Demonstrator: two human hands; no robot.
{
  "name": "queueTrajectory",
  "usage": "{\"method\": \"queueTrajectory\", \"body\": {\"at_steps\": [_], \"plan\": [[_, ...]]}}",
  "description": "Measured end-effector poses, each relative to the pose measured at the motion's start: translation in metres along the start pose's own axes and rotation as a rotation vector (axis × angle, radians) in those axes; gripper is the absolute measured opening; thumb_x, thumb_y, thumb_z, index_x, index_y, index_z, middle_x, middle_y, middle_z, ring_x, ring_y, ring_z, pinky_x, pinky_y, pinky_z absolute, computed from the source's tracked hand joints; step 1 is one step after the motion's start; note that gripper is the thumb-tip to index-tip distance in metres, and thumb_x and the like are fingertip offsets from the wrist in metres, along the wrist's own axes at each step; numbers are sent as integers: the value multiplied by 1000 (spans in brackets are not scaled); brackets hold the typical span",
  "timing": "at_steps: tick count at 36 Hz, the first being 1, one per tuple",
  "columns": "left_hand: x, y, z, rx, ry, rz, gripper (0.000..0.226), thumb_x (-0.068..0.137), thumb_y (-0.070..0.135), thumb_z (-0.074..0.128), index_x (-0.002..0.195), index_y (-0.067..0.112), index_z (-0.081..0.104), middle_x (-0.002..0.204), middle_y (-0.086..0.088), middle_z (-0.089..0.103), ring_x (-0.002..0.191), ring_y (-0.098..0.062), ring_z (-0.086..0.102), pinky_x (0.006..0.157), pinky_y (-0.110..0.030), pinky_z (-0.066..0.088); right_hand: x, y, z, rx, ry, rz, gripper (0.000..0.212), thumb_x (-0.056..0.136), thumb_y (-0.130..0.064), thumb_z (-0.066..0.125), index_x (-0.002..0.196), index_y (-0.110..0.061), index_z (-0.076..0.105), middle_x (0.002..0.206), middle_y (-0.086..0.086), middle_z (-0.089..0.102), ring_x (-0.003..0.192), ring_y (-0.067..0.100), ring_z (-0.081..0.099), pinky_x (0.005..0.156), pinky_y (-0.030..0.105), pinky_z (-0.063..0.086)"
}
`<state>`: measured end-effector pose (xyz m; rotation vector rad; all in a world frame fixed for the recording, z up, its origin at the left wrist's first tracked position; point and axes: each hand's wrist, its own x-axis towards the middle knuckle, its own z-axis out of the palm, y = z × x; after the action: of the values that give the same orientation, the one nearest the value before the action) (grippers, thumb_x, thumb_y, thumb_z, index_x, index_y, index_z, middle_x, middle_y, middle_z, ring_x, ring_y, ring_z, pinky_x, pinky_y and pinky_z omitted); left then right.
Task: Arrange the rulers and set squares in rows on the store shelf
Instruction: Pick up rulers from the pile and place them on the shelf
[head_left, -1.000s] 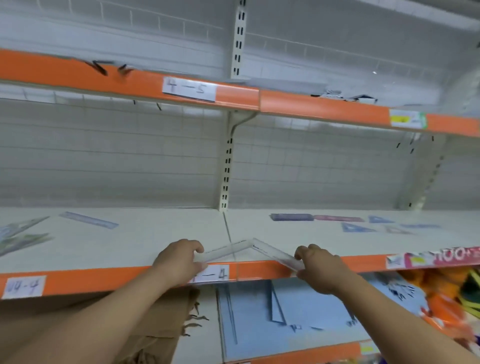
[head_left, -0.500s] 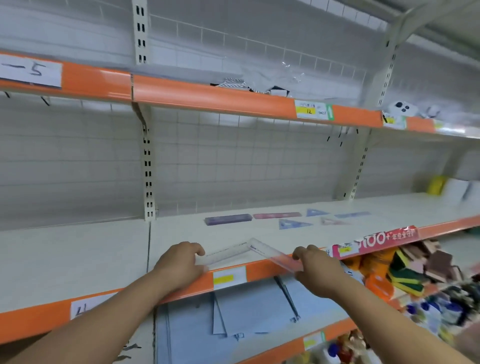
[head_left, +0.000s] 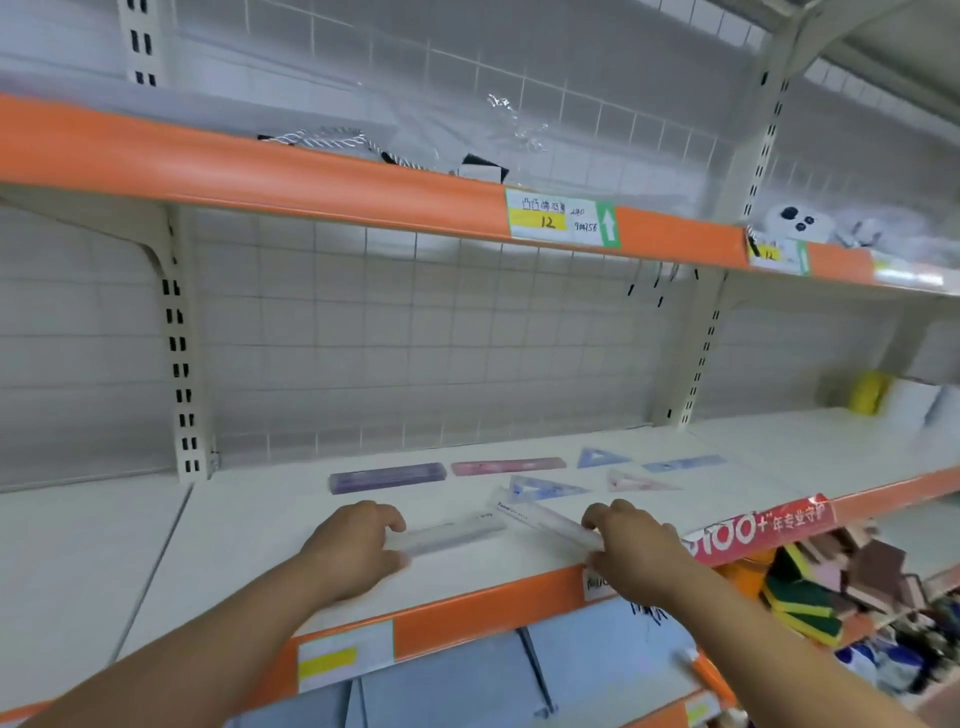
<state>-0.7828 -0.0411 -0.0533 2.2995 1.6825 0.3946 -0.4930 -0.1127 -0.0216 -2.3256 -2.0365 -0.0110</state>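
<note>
My left hand (head_left: 358, 551) grips the near end of a clear ruler (head_left: 457, 532) lying low over the white shelf (head_left: 249, 530). My right hand (head_left: 631, 551) holds the near end of a second clear ruler (head_left: 540, 517), which angles up and left toward the first. Behind them on the shelf lie a purple ruler (head_left: 387, 477), a pink ruler (head_left: 506, 466), a blue set square (head_left: 545, 488), a smaller blue set square (head_left: 597, 458), a pale pink set square (head_left: 636, 480) and a light blue ruler (head_left: 683, 462).
A wire grid backs the shelf. The orange-edged upper shelf (head_left: 311, 182) overhangs it. A red promo strip (head_left: 758, 527) covers the front edge at right. Packaged goods (head_left: 831, 587) fill the lower right, blue sheets (head_left: 467, 686) lie below. A yellow item (head_left: 867, 392) stands far right.
The view has swung right and closer to the shelf. Both hands have moved forward over it, and the two clear rulers, once raised and meeting in a peak, now lie lower and apart.
</note>
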Motion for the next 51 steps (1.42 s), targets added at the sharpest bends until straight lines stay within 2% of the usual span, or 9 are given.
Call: {"method": "queueTrajectory", "body": {"at_steps": [10, 15, 19, 24, 27, 32, 35, 41, 51], "plan": [[21, 18, 15, 13, 25, -129, 44, 85, 41, 66, 125, 27, 56, 108, 6, 53, 102, -12, 54, 89, -22, 43, 61, 29, 3, -11, -30, -184, 40, 95, -27, 51, 134, -25, 42, 131, 3, 46, 120, 24, 47, 99, 42, 37], [20, 29, 25, 30, 15, -206, 39, 85, 37, 67, 123, 27, 59, 107, 6, 55, 95, -11, 52, 86, -23, 43, 89, 48, 8, -59, -113, -302, 41, 95, -22, 48, 135, -26, 42, 133, 3, 44, 121, 24, 46, 100, 40, 35], [15, 34, 33, 30, 9, -261, 32, 83, 32, 68, 114, 30, 64, 102, 10, 57, 93, -8, 52, 87, -23, 45, 106, 67, 12, -60, -198, -398, 38, 93, -20, 50, 129, -30, 47, 129, 1, 45, 118, 22, 47, 98, 37, 37], [11, 43, 37, 41, 31, -314, 33, 82, 33, 70, 114, 32, 66, 109, 8, 57, 102, -10, 55, 91, -21, 44, 121, 81, 16, 1, -294, -515, 36, 91, -19, 51, 126, -30, 52, 114, -4, 44, 106, 15, 47, 89, 23, 37], [11, 46, 37, 53, 18, -325, 36, 83, 33, 70, 118, 31, 64, 117, 6, 56, 107, -11, 54, 92, -18, 41, 127, 84, 18, 37, -296, -566, 36, 91, -19, 55, 126, -29, 54, 108, -7, 39, 99, 10, 41, 91, 21, 36], [14, 46, 34, 87, -5, -330, 48, 85, 35, 69, 130, 30, 56, 131, 4, 50, 121, -13, 48, 101, -20, 36, 135, 87, 20, 53, -318, -570, 46, 88, -29, 63, 132, -28, 51, 110, -8, 39, 108, 12, 44, 97, 23, 35], [15, 44, 31, 93, -30, -347, 54, 84, 37, 69, 135, 29, 51, 134, 3, 47, 124, -14, 47, 102, -20, 34, 137, 88, 21, 60, -325, -571, 44, 88, -32, 64, 130, -29, 52, 110, -8, 40, 104, 10, 42, 96, 23, 35], [8, 29, 25, 83, -46, -399, 56, 82, 40, 71, 133, 29, 52, 133, 2, 45, 121, -15, 47, 102, -21, 36, 141, 86, 22, 68, -340, -558, 25, 87, -33, 65, 106, -38, 49, 107, -8, 41, 100, 11, 44, 84, 20, 34], [-7, 18, 21, 57, -40, -432, 58, 82, 42, 69, 135, 30, 49, 132, 1, 41, 124, -17, 43, 105, -24, 36, 142, 83, 25, 74, -353, -521, 22, 86, -30, 65, 90, -39, 46, 96, -16, 38, 95, 9, 44, 67, 9, 31]]}}
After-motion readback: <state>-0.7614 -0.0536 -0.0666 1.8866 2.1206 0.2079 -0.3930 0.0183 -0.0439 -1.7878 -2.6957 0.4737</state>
